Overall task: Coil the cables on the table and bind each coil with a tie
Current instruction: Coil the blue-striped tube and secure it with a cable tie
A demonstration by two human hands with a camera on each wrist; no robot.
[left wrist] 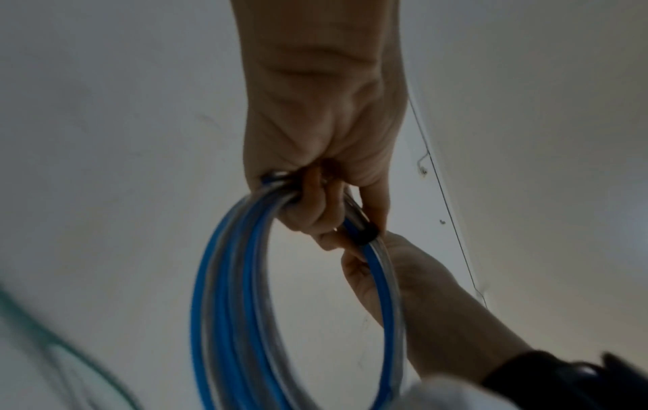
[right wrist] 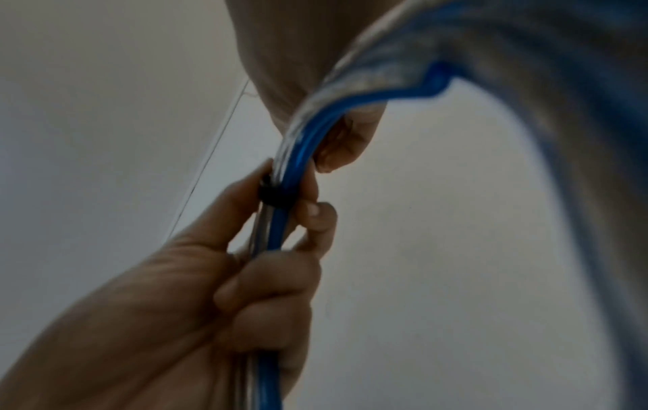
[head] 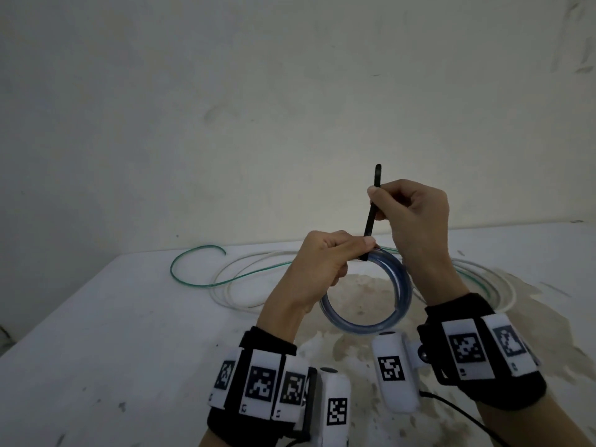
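Observation:
Above the table I hold up a coil of blue and clear cable [head: 403,287] as an upright ring. My left hand [head: 354,250] grips its top left, fingers curled round the bundle [left wrist: 224,305]. A black tie [head: 371,208] is looped round the coil just right of that grip and stands up from it. The right hand [head: 375,201] pinches the tie's free end between thumb and fingers above the coil. In the left wrist view the tie [left wrist: 364,233] shows as a dark band round the strands. The right wrist view shows this band [right wrist: 270,195] beside my left thumb.
A loose green cable [head: 200,279] and a loose white cable [head: 225,295] lie spread over the far half of the white table [head: 129,317], behind the coil. A brown stain marks the tabletop under my hands. A bare wall stands right behind the table.

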